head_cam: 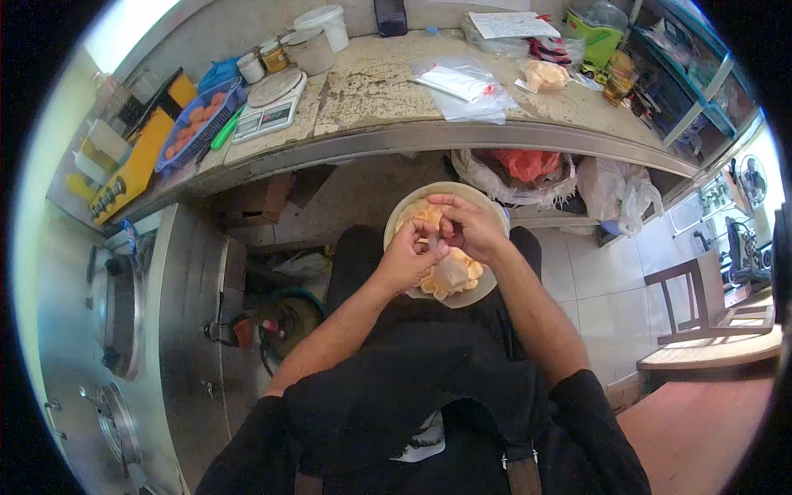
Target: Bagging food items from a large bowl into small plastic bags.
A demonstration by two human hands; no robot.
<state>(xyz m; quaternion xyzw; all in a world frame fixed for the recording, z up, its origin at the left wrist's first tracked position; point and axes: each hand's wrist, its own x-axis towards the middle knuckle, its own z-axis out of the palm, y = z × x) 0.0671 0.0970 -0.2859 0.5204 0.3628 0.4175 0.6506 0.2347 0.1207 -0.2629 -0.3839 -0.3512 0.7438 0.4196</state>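
A pale round tub [396, 216] sits between the person's knees, with orange-yellow puffed crackers [427, 211] in it. Over the tub, my left hand [411, 253] pinches the gathered neck of a small translucent plastic bag [450, 273]. The bag's body hangs below the fingers, in front of more crackers; whether these are inside it I cannot tell. My right hand [471, 228] meets the left from the far side, its fingertips closed at the same bag neck. The fingers partly hide where they grip.
On the worn counter [371, 93] are a kitchen scale [266, 117], a blue basket of eggs [201, 124], flat plastic bags [458, 83] and a bagged cracker bundle [544, 75]. Beneath stands a sack with red plastic [526, 164]. A gas cylinder [291, 322] is at the left, a wooden chair [696, 294] right.
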